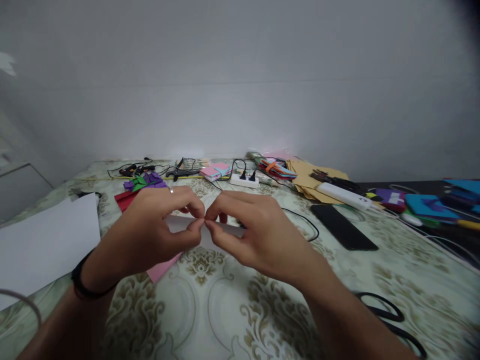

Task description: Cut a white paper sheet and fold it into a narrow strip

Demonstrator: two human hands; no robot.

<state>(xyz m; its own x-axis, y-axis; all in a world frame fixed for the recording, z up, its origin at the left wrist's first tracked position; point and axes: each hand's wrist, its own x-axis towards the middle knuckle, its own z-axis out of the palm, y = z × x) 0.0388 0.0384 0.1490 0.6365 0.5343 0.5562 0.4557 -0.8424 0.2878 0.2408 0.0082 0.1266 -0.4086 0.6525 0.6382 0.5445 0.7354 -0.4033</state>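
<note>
A piece of white paper (212, 242) is held up above the patterned tablecloth, its edge pinched at the middle. My left hand (157, 227) closes on it with thumb and index finger; a ring and a black wristband show on that side. Right beside those fingertips, my right hand (251, 225) pinches the same edge. Much of the sheet is hidden behind both hands. Under my left hand lies a pink paper (164, 269), partly covered. Behind that hand are a red paper piece (125, 200) and purple and green folded paper (146, 181).
White sheets (48, 240) lie at left. A black phone (343, 227) rests at right, near brown envelopes (300, 172) and a white bar-shaped device (344, 195). At the back stand a power strip (244, 181) with plugs and a glue gun (182, 172). Black cables (386, 305) lie front right.
</note>
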